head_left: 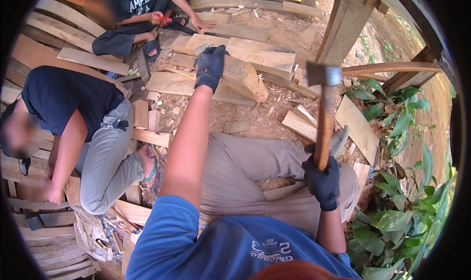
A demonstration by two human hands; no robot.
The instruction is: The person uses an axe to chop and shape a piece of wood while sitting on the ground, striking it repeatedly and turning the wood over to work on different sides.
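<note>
My right hand [324,183], in a black glove, is closed round the lower end of a wooden handle. It holds a hatchet [325,115] upright, its dark metal head raised above the ground to the right of the wood. My left hand [210,68], also gloved in black, reaches far forward and grips the left end of a thick wood block [239,75]. That block has a rough, chipped right end and lies on other planks. Part of its left end is hidden under the glove.
Wood chips and offcuts [299,123] cover the ground around my crossed legs. A person in grey trousers [105,157] crouches at left; another [132,34] sits at far left, holding something red. Stacked planks [64,27] lie behind them. A timber post [343,25] and leafy plants [392,221] stand at right.
</note>
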